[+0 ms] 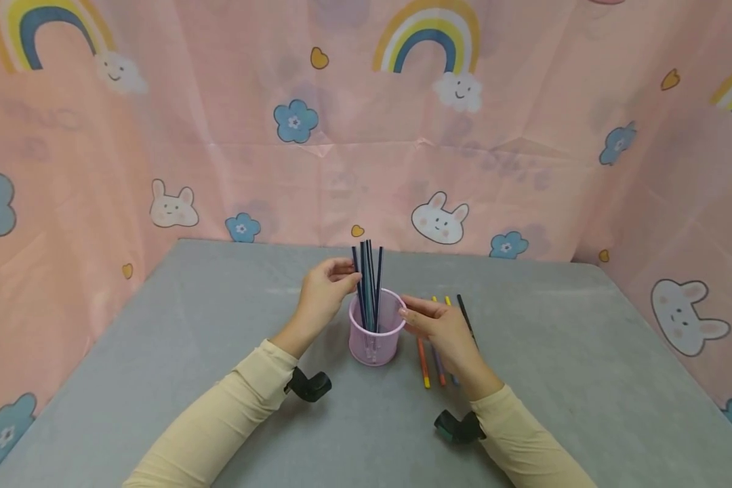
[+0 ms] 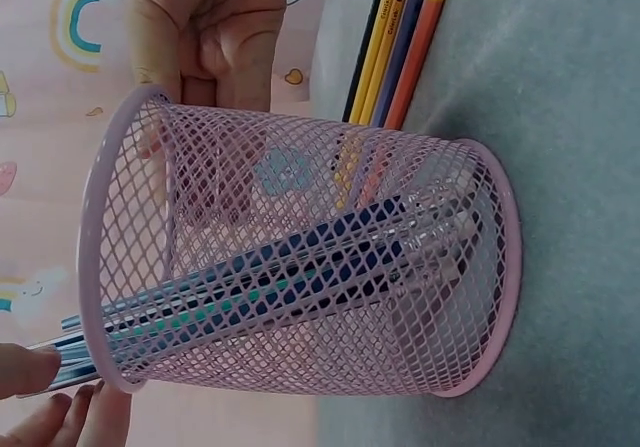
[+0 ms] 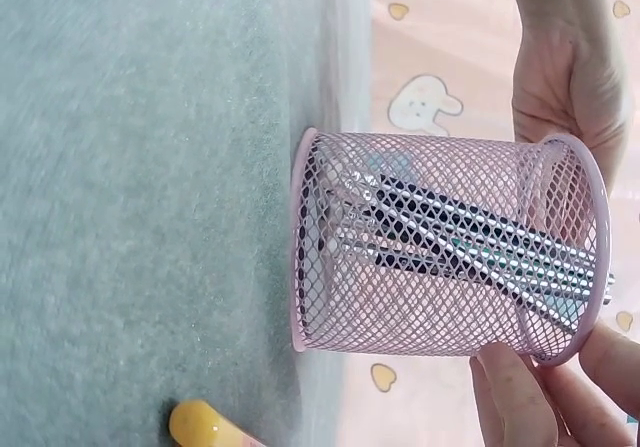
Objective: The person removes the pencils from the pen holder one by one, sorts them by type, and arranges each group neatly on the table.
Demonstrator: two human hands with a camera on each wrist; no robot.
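A pink mesh pen holder (image 1: 373, 349) stands upright on the table. Several slender dark blue pens (image 1: 368, 291) with clear ends lean inside it, clear ends down. At the holder's left side, my left hand (image 1: 329, 288) pinches the tops of pens just above the rim, thumb and fingers on either side. My right hand (image 1: 442, 332) grips the holder's right rim between thumb and fingers. In the right wrist view, the right fingers (image 3: 515, 397) touch the mesh wall near the rim.
Several pencils (image 1: 423, 366), orange, purple, yellow and black among their colours, lie on the grey table (image 1: 366, 434) right of the holder, partly behind the right hand. A pink printed curtain (image 1: 341, 169) encloses the table's back and sides. Dark wrist cameras (image 1: 311, 386) sit on both wrists.
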